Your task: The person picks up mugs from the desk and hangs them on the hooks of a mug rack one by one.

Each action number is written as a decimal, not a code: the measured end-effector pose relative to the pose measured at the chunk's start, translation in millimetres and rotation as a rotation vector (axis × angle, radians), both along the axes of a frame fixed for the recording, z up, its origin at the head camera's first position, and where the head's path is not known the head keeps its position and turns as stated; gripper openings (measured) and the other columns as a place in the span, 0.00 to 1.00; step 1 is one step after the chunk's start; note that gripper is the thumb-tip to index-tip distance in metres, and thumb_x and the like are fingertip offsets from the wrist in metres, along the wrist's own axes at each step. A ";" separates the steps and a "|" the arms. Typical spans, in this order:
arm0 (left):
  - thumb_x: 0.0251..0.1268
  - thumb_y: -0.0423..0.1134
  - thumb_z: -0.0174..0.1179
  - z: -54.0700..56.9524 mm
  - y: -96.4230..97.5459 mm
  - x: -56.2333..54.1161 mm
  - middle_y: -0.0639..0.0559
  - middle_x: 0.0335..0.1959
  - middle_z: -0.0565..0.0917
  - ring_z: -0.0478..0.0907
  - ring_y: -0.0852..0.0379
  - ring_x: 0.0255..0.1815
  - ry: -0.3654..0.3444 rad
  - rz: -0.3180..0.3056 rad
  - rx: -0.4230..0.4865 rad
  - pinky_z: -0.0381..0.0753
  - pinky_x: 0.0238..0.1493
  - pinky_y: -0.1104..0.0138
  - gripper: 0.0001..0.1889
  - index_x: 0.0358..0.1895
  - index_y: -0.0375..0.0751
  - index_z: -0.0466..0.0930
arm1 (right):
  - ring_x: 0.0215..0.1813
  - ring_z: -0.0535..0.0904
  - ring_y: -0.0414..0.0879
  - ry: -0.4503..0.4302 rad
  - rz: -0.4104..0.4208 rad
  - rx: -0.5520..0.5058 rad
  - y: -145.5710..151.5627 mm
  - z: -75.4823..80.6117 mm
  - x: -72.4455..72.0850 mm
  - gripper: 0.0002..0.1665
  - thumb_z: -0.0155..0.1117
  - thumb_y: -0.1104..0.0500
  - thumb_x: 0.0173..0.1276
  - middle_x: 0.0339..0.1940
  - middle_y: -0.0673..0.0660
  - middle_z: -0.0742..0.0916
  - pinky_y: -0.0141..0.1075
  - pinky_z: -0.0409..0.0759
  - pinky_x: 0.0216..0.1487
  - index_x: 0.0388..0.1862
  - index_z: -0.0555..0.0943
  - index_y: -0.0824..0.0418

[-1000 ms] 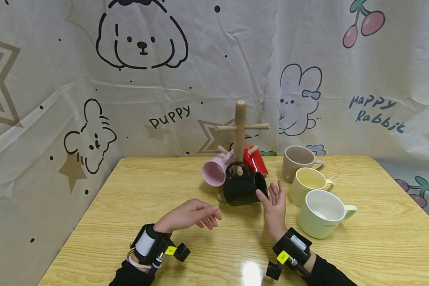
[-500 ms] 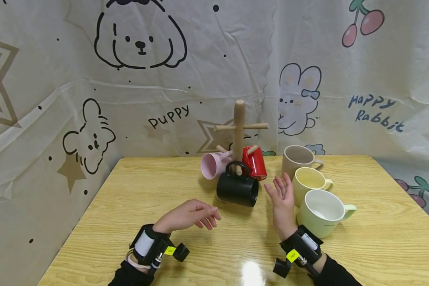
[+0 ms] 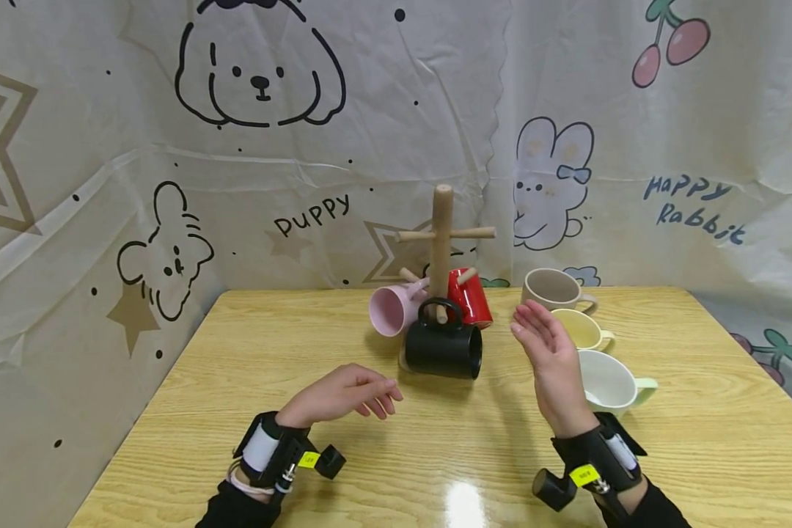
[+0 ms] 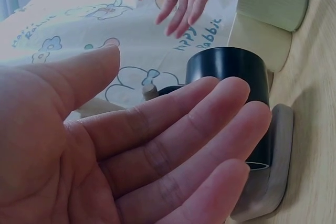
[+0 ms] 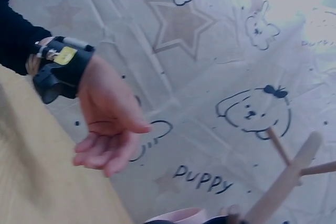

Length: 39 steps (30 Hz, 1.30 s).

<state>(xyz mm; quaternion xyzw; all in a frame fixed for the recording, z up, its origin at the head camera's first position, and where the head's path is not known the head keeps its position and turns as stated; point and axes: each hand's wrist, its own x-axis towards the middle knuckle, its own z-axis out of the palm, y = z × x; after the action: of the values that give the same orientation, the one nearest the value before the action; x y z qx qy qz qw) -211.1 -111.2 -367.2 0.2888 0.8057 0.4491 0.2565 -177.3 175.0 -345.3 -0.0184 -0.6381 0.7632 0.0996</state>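
Note:
A wooden mug tree (image 3: 442, 242) stands at the back of the table, its upper pegs bare. From its lower pegs hang a black mug (image 3: 444, 350) in front, a pink mug (image 3: 391, 311) on the left and a red mug (image 3: 471, 299) on the right. My left hand (image 3: 343, 394) hovers short of the black mug, fingers relaxed, holding nothing; its palm (image 4: 47, 145) shows in the left wrist view. My right hand (image 3: 557, 374) is raised with straight fingers and an empty palm, right of the black mug, and overlaps the yellow and green mugs in the head view.
Along the right side stand a beige mug (image 3: 551, 290), a yellow mug (image 3: 582, 330) and a pale green mug (image 3: 610, 385), all upright with handles to the right. A printed cloth (image 3: 290, 169) hangs behind the wooden table (image 3: 237, 352).
My right hand has moved away from the black mug's rim, rightward towards the upright mugs. The black mug has swung on its peg. My left hand has barely shifted.

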 end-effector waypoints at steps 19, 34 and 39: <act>0.66 0.49 0.52 9.2 -15.7 0.0 0.48 0.33 0.84 0.81 0.59 0.33 0.148 0.082 -0.113 0.77 0.37 0.64 0.16 0.41 0.42 0.83 | 0.37 0.80 0.35 0.573 0.012 1.062 40.2 11.0 3.9 0.13 0.69 0.66 0.53 0.35 0.49 0.87 0.27 0.77 0.39 0.39 0.82 0.60; 0.63 0.50 0.55 11.0 -17.1 6.8 0.52 0.28 0.82 0.74 0.62 0.27 0.305 0.174 -0.300 0.71 0.28 0.68 0.13 0.36 0.46 0.83 | 0.39 0.81 0.42 0.409 0.204 1.396 52.7 17.1 4.8 0.17 0.68 0.54 0.56 0.36 0.48 0.86 0.38 0.79 0.39 0.45 0.81 0.56; 0.64 0.50 0.55 10.6 -16.3 5.8 0.53 0.28 0.82 0.74 0.63 0.26 0.317 0.152 -0.292 0.71 0.28 0.69 0.13 0.36 0.46 0.83 | 0.42 0.81 0.43 0.466 0.206 1.349 73.3 15.3 5.2 0.16 0.70 0.57 0.54 0.38 0.47 0.86 0.41 0.79 0.42 0.43 0.81 0.54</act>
<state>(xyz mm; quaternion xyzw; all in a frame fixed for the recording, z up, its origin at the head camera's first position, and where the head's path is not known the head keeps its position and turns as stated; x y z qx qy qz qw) -205.3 -127.4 -356.6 0.2541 0.9117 0.2949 0.1312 -172.1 248.3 -330.1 0.2710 -0.9311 0.1925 0.1503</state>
